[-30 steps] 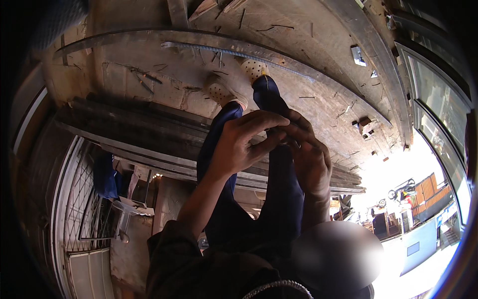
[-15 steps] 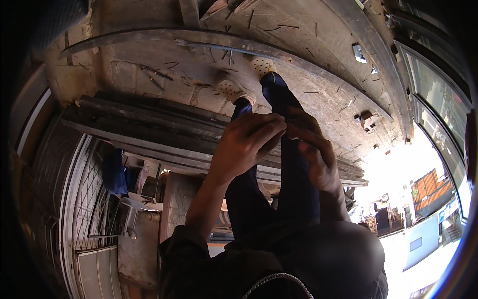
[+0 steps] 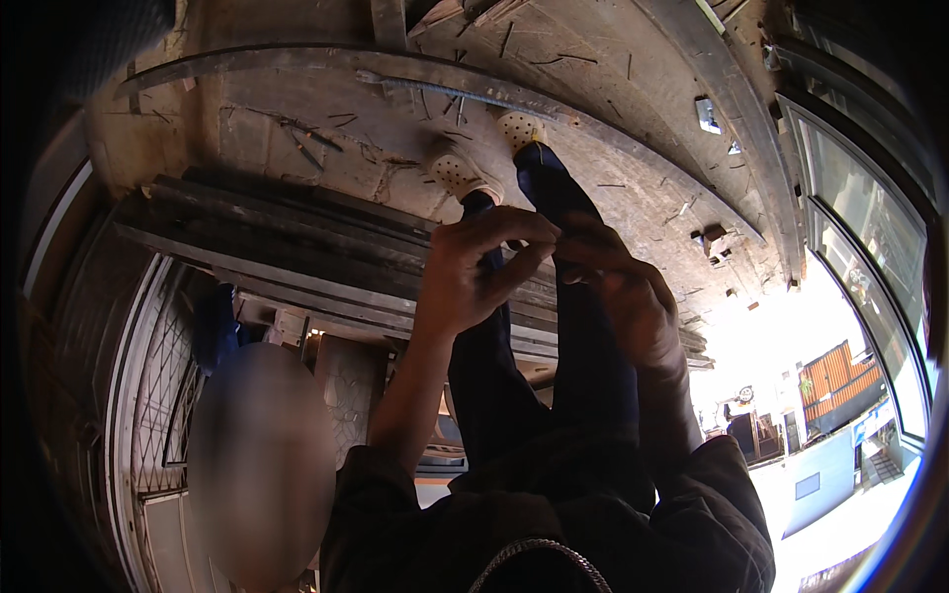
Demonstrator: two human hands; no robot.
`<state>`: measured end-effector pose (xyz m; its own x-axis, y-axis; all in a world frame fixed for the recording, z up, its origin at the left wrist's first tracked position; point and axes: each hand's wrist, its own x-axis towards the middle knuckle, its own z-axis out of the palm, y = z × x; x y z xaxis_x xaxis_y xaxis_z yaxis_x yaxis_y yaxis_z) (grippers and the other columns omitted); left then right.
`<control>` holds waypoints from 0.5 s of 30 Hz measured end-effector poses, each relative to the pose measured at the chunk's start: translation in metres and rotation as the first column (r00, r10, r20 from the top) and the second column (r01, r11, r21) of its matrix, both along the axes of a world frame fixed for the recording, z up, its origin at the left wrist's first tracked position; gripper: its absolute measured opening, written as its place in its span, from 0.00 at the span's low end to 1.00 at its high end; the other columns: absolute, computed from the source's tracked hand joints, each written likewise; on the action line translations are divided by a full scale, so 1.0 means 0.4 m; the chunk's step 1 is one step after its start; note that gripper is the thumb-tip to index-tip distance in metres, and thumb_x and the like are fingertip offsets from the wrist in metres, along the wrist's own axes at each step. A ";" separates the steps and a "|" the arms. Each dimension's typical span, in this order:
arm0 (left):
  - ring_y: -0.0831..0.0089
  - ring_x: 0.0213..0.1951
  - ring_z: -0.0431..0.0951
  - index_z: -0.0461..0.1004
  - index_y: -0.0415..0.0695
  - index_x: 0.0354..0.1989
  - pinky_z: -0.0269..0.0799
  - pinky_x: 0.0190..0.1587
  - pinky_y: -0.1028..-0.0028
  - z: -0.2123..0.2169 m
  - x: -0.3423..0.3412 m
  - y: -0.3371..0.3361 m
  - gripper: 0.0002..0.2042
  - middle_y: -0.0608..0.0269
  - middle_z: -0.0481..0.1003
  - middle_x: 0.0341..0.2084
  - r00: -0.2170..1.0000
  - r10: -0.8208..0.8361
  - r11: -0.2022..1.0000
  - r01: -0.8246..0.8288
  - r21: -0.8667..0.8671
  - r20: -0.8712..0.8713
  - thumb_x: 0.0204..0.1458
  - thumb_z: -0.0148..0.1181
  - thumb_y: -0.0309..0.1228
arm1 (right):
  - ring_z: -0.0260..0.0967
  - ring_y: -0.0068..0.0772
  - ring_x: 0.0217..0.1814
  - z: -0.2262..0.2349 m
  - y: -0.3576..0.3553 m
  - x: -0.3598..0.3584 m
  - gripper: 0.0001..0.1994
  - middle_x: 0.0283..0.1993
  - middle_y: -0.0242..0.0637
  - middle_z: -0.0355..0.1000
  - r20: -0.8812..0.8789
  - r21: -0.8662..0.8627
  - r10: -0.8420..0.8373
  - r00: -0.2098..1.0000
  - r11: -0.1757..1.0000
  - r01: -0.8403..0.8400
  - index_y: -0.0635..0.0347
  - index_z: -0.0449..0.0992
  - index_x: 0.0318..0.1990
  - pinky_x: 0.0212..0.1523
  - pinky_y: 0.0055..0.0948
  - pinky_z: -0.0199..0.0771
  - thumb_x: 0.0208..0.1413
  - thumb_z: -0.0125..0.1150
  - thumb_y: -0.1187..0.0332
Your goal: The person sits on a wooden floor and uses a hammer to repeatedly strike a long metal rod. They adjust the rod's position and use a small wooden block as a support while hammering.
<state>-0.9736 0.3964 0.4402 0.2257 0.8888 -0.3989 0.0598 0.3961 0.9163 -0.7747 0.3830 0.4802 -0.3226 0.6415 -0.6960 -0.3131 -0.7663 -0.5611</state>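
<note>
both hands meet in front of the legs: the left hand (image 3: 474, 272) curls its fingers toward the right hand (image 3: 618, 282), fingertips pressed together on something too small to make out. since a second ago the pair has drifted slightly up and right in view, the pinch unchanged, so the fiddling goes on. below them stand the shoes (image 3: 484, 158) on a dusty floor (image 3: 297, 119), beside stacked steel bars (image 3: 297, 237).
</note>
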 end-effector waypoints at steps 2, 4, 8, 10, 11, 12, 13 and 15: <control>0.75 0.33 0.79 0.76 0.38 0.35 0.74 0.37 0.77 -0.022 -0.015 -0.010 0.07 0.59 0.80 0.34 0.975 0.149 0.987 -0.136 -0.088 0.162 0.48 0.61 0.17 | 0.59 0.45 0.64 -0.005 -0.006 -0.005 0.23 0.65 0.55 0.56 -0.110 -0.089 -0.105 0.988 0.992 0.095 0.69 0.72 0.52 0.57 0.36 0.60 0.62 0.42 0.59; 0.76 0.33 0.79 0.76 0.36 0.35 0.74 0.38 0.77 -0.023 -0.025 -0.009 0.05 0.58 0.79 0.34 0.953 0.240 0.960 -0.205 -0.192 0.184 0.49 0.60 0.18 | 0.59 0.46 0.64 -0.009 -0.012 -0.007 0.24 0.65 0.56 0.56 -0.177 -0.168 -0.196 0.965 0.972 0.166 0.69 0.72 0.52 0.57 0.36 0.60 0.62 0.41 0.56; 0.75 0.32 0.78 0.76 0.34 0.35 0.74 0.38 0.77 -0.016 -0.036 0.002 0.04 0.56 0.79 0.33 0.892 0.400 0.885 -0.316 -0.341 0.210 0.52 0.59 0.21 | 0.59 0.46 0.64 -0.008 0.004 -0.015 0.26 0.65 0.56 0.56 -0.187 -0.174 -0.182 0.965 0.973 0.150 0.68 0.72 0.52 0.57 0.37 0.60 0.61 0.41 0.54; 0.73 0.30 0.78 0.76 0.35 0.35 0.70 0.34 0.75 -0.018 -0.038 0.001 0.08 0.53 0.79 0.33 0.891 0.416 0.864 -0.325 -0.385 0.182 0.52 0.62 0.28 | 0.59 0.46 0.64 -0.004 0.003 -0.016 0.26 0.65 0.56 0.56 -0.173 -0.179 -0.185 0.967 0.972 0.154 0.69 0.72 0.52 0.57 0.38 0.60 0.61 0.41 0.54; 0.72 0.29 0.78 0.76 0.36 0.35 0.68 0.32 0.74 -0.021 -0.035 0.000 0.10 0.52 0.79 0.34 0.890 0.424 0.852 -0.330 -0.406 0.166 0.52 0.63 0.32 | 0.59 0.46 0.63 -0.004 0.002 -0.017 0.26 0.65 0.56 0.56 -0.168 -0.191 -0.193 0.967 0.969 0.160 0.69 0.72 0.51 0.56 0.37 0.60 0.61 0.41 0.54; 0.74 0.26 0.77 0.76 0.37 0.35 0.69 0.32 0.74 -0.027 -0.032 -0.003 0.10 0.53 0.79 0.33 0.853 0.483 0.829 -0.373 -0.417 0.197 0.52 0.63 0.32 | 0.60 0.45 0.63 -0.003 0.006 -0.021 0.26 0.64 0.56 0.57 -0.162 -0.204 -0.194 0.968 0.966 0.160 0.69 0.72 0.51 0.56 0.37 0.61 0.60 0.42 0.53; 0.71 0.31 0.77 0.74 0.36 0.39 0.69 0.36 0.71 -0.044 -0.046 -0.020 0.12 0.51 0.78 0.37 0.832 0.492 0.818 -0.341 -0.464 0.257 0.53 0.63 0.31 | 0.60 0.45 0.62 -0.003 0.007 -0.021 0.26 0.64 0.56 0.57 -0.154 -0.215 -0.199 0.968 0.963 0.164 0.69 0.72 0.50 0.56 0.37 0.61 0.60 0.42 0.53; 0.65 0.42 0.76 0.69 0.35 0.49 0.69 0.45 0.67 -0.082 -0.085 -0.057 0.18 0.46 0.74 0.45 0.846 0.477 0.818 -0.327 -0.473 0.239 0.53 0.63 0.31 | 0.63 0.42 0.58 -0.006 0.008 -0.028 0.23 0.60 0.54 0.61 -0.119 -0.178 -0.145 0.982 0.976 0.123 0.69 0.72 0.50 0.54 0.33 0.62 0.60 0.46 0.55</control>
<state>-1.0075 0.3736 0.4074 0.0681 0.7062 -0.7048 -0.4651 0.6474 0.6037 -0.7860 0.3862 0.4778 -0.3367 0.5615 -0.7559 -0.4814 -0.7926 -0.3743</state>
